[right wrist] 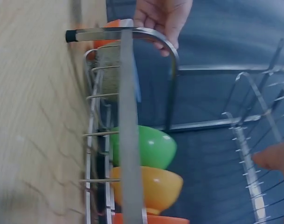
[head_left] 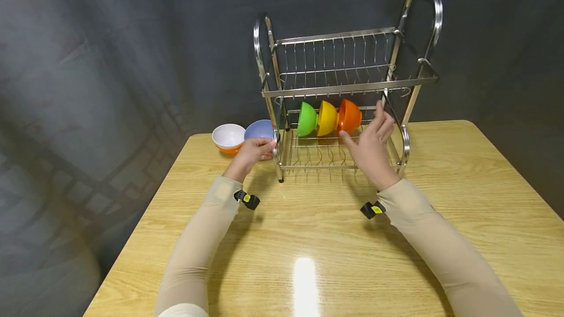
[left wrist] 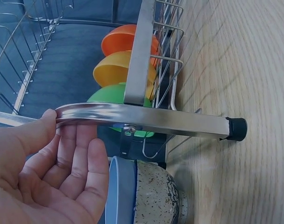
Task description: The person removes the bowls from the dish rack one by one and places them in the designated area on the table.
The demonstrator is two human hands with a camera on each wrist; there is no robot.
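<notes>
A two-tier metal dish rack stands on the table. My left hand pinches the curved front tube at its left side; in the left wrist view the thumb of that hand lies on one side of the tube, fingers on the other. On the lower tier a green bowl, a yellow bowl and an orange bowl rest on their sides in a row. Beside the orange bowl, my right hand is raised with fingers apart, holding nothing. Only part of it shows in the right wrist view.
Left of the rack sit a white-lined orange bowl and a blue-lined bowl with a speckled outside. The upper tier has upright wire slots. A dark curtain hangs behind the wooden table.
</notes>
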